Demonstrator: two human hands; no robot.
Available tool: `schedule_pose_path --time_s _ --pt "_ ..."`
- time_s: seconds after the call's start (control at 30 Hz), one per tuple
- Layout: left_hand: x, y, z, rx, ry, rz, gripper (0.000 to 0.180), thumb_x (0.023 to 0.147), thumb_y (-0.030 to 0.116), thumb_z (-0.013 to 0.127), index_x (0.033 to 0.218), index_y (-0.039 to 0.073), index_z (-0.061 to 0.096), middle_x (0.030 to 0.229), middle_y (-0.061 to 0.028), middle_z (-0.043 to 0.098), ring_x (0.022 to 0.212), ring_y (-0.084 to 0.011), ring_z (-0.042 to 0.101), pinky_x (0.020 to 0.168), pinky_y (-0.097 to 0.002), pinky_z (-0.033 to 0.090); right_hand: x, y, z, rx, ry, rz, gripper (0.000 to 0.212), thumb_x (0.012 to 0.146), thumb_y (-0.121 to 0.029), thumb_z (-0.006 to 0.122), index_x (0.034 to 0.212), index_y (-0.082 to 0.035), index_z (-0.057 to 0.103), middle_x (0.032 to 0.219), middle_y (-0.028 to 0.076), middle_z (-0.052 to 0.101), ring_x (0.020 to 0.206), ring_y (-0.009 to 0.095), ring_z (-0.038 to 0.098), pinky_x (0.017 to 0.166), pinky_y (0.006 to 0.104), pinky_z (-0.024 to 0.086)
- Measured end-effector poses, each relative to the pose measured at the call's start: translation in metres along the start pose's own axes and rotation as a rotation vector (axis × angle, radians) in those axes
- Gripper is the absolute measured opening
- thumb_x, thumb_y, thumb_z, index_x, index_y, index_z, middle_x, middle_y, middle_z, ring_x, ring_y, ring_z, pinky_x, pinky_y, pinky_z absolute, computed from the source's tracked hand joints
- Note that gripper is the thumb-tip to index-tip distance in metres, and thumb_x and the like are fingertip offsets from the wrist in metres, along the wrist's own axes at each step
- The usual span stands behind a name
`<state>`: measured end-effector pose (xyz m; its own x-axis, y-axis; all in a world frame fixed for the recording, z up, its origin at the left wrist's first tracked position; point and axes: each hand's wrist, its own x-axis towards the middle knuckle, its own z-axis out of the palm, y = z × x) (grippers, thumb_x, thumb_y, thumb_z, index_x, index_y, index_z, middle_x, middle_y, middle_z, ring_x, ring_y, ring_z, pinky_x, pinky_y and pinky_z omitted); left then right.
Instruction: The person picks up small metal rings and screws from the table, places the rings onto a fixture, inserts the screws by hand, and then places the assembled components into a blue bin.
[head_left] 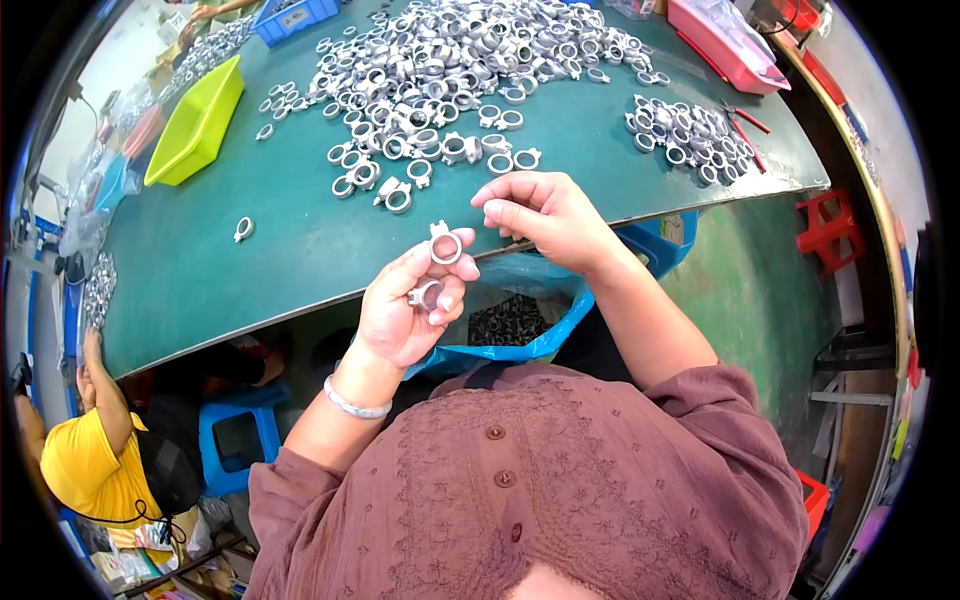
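Note:
My left hand (395, 315) is closed on two grey metal rings with small lugs. One ring (445, 246) is pinched upright at the fingertips, and the other ring (425, 294) sits lower, against the fingers. To its right, just over the table's near edge, my right hand (545, 215) is closed with curled fingers. Whatever it may hold is hidden. A large pile of similar metal rings (450, 65) covers the far middle of the green table (290, 230). Several loose rings (398, 197) lie nearest my hands.
A blue bag (540, 345) holding small dark pieces hangs open below the table edge. Right: a smaller ring pile (690, 140), red-handled pliers (748, 140), a pink bin (725, 45). Left: a lime tray (197, 125), a single ring (244, 229), a person in yellow (95, 460).

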<state>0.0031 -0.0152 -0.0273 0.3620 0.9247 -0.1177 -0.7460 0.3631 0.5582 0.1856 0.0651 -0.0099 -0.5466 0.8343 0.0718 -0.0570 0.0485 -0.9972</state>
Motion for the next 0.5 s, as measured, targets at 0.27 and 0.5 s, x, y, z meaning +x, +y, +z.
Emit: schedule_pose_path --time_s 0.27,0.5 --pt "-0.0001 -0.0008 0.0007 0.006 0.024 -0.004 0.038 0.090 0.024 0.041 0.113 -0.006 0.046 0.086 -0.0118 0.058 0.051 -0.0094 0.043 0.044 -0.0178 0.035 -0.0025 -0.0010 0.0007 0.011 -0.015 -0.005 0.014 0.081 -0.012 0.057 0.090 -0.003 0.062 0.072 -0.002 0.057 0.065 0.004 0.049 0.058 0.0197 0.042" --pt "0.0001 -0.0010 0.0024 0.004 0.041 -0.015 0.037 0.090 0.024 0.040 0.111 -0.005 0.046 0.086 -0.0124 0.060 0.050 -0.0097 0.043 0.043 -0.0175 0.035 -0.0025 0.0009 0.0001 0.002 -0.015 -0.017 0.014 0.081 -0.012 0.058 0.090 -0.003 0.062 0.073 -0.002 0.057 0.065 0.004 0.049 0.059 0.0196 0.042"
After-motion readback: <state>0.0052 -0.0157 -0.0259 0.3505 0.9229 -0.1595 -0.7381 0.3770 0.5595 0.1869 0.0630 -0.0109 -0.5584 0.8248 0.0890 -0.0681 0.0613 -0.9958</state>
